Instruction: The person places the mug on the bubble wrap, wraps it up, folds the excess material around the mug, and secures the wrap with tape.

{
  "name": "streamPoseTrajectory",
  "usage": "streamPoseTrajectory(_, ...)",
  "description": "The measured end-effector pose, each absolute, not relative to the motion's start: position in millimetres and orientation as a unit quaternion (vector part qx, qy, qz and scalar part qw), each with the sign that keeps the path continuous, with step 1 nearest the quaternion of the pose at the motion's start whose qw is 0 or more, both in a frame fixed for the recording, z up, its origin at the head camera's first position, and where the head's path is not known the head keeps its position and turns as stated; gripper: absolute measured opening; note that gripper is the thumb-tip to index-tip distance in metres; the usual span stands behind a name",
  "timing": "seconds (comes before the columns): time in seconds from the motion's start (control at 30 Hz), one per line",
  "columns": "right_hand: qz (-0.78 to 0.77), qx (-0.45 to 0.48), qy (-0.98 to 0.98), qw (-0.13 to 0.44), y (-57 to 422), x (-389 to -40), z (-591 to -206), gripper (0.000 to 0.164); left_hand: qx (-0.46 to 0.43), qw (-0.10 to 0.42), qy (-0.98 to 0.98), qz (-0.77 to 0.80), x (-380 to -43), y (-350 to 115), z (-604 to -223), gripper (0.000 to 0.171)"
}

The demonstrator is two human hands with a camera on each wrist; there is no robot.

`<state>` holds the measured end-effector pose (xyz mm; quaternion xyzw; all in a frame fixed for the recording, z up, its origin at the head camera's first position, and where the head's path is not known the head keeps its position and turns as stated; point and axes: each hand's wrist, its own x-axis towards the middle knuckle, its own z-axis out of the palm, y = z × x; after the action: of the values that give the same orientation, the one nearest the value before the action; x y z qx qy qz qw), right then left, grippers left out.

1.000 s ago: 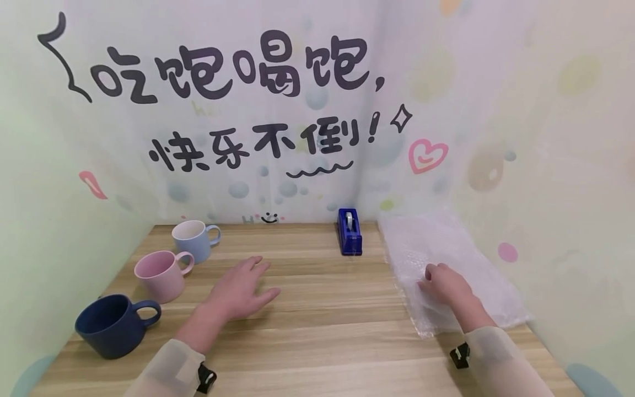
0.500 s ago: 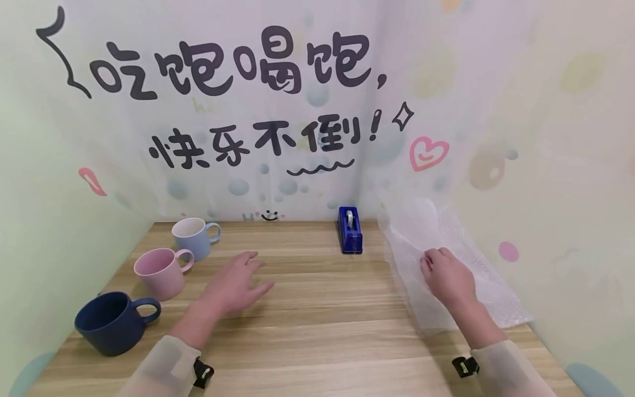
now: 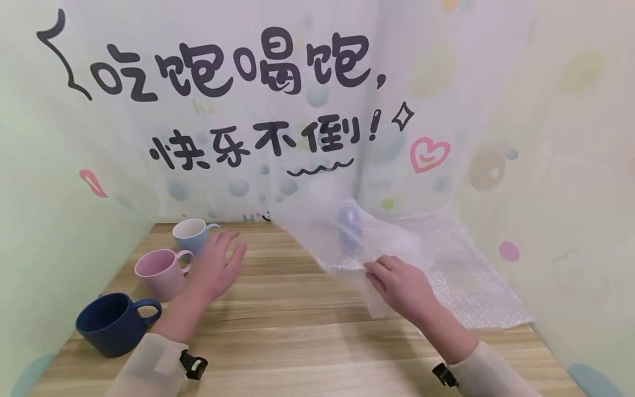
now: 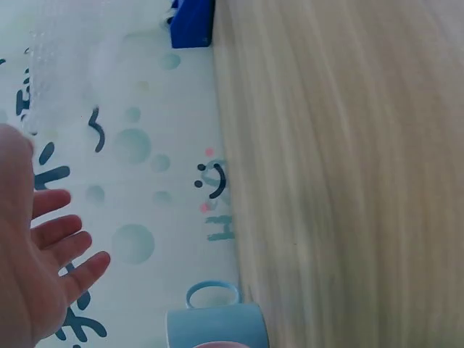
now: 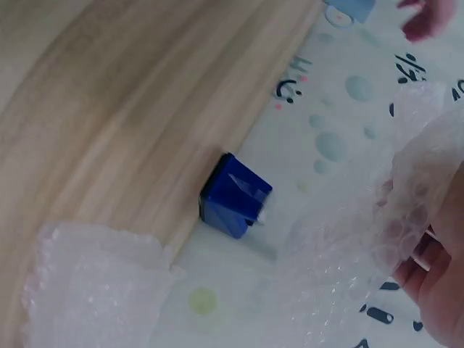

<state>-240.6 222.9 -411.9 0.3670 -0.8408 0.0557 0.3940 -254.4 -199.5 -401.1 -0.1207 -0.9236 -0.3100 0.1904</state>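
My right hand pinches the near edge of a clear bubble wrap sheet, which is raised over the middle of the table and slants up toward the back. In the right wrist view its bubbles show beside the curled fingers. More bubble wrap lies flat on the table at the right. My left hand hovers with fingers spread, holding nothing, beside the pink mug and partly in front of the light blue mug.
A dark blue mug stands at the front left, its handle to the right. The blue tape dispenser stands at the table's back edge, seen through the raised sheet in the head view. Walls close in the wooden table at the back and sides.
My right hand has lifted a bubble wrap sheet off the right side and carried it left, across the tape dispenser. The left hand has shifted left toward the mugs.
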Motion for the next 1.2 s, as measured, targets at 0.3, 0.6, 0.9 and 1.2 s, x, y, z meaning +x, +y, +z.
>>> streamPoseTrajectory(0.3, 0.067, 0.506, -0.809, 0.292, 213, -242, -439, 0.027, -0.177, 0.15, -0.911, -0.34, -257, -204, -398, 0.046)
streamPoseTrajectory(0.6, 0.093, 0.469, -0.876, 0.065, 217, -238, -450, 0.033, -0.22, -0.117, -0.939, -0.237, -249, -199, -445, 0.1)
streamPoseTrajectory(0.9, 0.121, 0.318, -0.937, -0.084, 231, -263, -452, 0.085, -0.215, -0.129, -0.935, -0.25, -243, -200, -449, 0.101)
streamPoseTrajectory(1.2, 0.135, 0.291, -0.936, -0.147, 228, -271, -448, 0.088, -0.212, -0.125, -0.934, -0.261, -242, -200, -448, 0.102)
